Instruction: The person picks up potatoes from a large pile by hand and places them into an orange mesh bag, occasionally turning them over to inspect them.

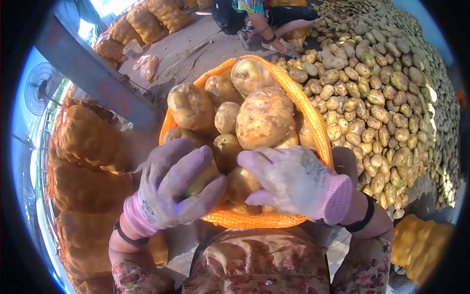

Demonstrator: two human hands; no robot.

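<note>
An orange mesh sack (320,130) stands open in front of me, heaped with large potatoes (264,117). My left hand (174,188), in a dirty purple glove, wraps around one potato (204,177) at the sack's near edge. My right hand (293,181), in a pale pink glove, presses on another potato (242,183) beside it, with its fingers curled over that potato. Both hands rest on top of the heap, close together.
A big pile of loose potatoes (382,98) spreads on the right. Filled orange sacks (85,142) are stacked on the left and at the back (147,22). Another person's legs and sandals (274,36) are at the top. A fan (41,88) stands far left.
</note>
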